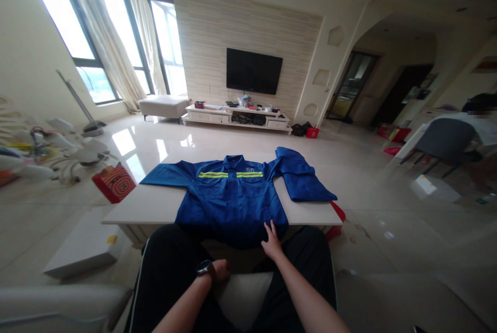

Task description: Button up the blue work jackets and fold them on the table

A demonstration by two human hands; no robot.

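A blue work jacket [233,203] with yellow reflective chest stripes lies front side up on a white low table [155,203]. Its collar points away from me, and its hem hangs over the near edge. One sleeve stretches out to the left; the other, at the right, lies bent and bunched. My right hand [272,244] is open at the hem's right part, fingers spread, touching or just above the cloth. Low between my knees is my left hand [222,269], a watch [204,266] on its wrist. It is apart from the jacket, and its fingers are hidden.
A white box [83,250] and a red bag [113,184] are on the floor left of the table. Something red [338,213] shows at its right end. Beyond stand a TV cabinet [209,116] and an ottoman [163,106]. A person [483,126] sits far right on a chair [444,141].
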